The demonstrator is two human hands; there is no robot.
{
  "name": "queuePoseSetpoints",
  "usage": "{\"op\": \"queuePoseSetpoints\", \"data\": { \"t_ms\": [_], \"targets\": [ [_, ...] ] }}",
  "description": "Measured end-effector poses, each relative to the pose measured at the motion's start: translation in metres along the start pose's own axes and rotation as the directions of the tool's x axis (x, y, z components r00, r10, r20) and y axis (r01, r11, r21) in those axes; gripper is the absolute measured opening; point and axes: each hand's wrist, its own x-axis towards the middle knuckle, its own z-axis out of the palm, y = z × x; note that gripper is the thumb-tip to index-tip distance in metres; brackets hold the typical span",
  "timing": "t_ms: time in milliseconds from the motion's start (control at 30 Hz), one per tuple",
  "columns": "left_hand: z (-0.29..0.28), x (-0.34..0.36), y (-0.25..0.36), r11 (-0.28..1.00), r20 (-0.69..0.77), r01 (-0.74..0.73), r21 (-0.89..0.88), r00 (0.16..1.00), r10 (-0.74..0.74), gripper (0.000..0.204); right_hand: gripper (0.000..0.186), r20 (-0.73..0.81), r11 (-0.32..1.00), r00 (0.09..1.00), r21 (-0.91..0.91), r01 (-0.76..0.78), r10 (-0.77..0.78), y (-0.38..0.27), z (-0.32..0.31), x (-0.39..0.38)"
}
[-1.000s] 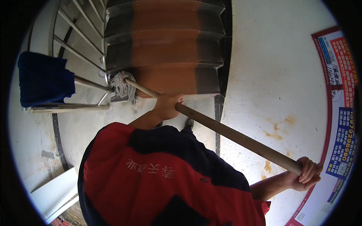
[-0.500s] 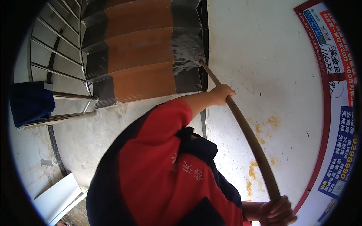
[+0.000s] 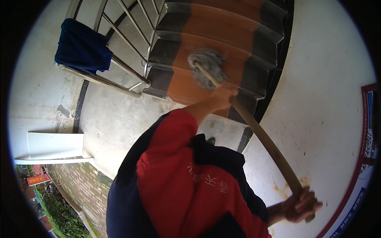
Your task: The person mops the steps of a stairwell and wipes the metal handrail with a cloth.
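Observation:
A mop with a long wooden handle [image 3: 266, 141] slants from the stairs down to the lower right. Its grey, stringy head [image 3: 212, 65] lies spread on the brown middle strip of a low step, slightly blurred. My left hand [image 3: 223, 97] is closed around the handle a short way above the mop head. Close to the handle's upper end, my right hand [image 3: 301, 204] has its fingers wrapped round the wood. Both arms reach out from my red and dark blue top.
Stairs [image 3: 222, 20] with black sides rise ahead. A metal railing [image 3: 127, 37] borders them on the left, with a dark blue cloth [image 3: 83, 45] over its end. A white wall [image 3: 313, 115] with a red-edged poster runs along the right. A white panel [image 3: 55, 146] stands lower left, near brick paving.
The mop head has swept from the step's right end by the wall leftward to the brown strip, both hands still gripping the handle. My view has turned, showing more of the left side.

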Motion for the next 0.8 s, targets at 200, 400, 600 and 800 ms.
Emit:
{"op": "queuePoseSetpoints", "data": {
  "t_ms": [200,400,600,800],
  "targets": [
    [-0.082,-0.071,-0.137,0.935,-0.275,0.352,0.052,0.905,-0.325,0.023,0.026,0.453,0.987,0.877,-0.064,-0.149,0.162,0.095,0.104,0.03],
    [-0.114,-0.102,-0.106,0.976,-0.528,0.218,0.006,0.83,-0.182,0.01,0.018,0.443,0.999,0.895,-0.046,-0.026,0.043,0.068,0.136,0.026],
    [-0.109,-0.136,-0.059,0.97,-0.187,0.173,-0.171,0.961,-0.204,0.006,0.018,0.551,0.984,0.833,0.111,-0.136,0.053,-0.001,0.157,0.016],
    [-0.096,-0.182,-0.141,0.925,-0.001,0.36,-0.121,0.932,-0.362,0.014,0.019,0.635,0.984,0.766,0.045,-0.171,0.104,0.067,0.217,-0.027]
  ]
}}
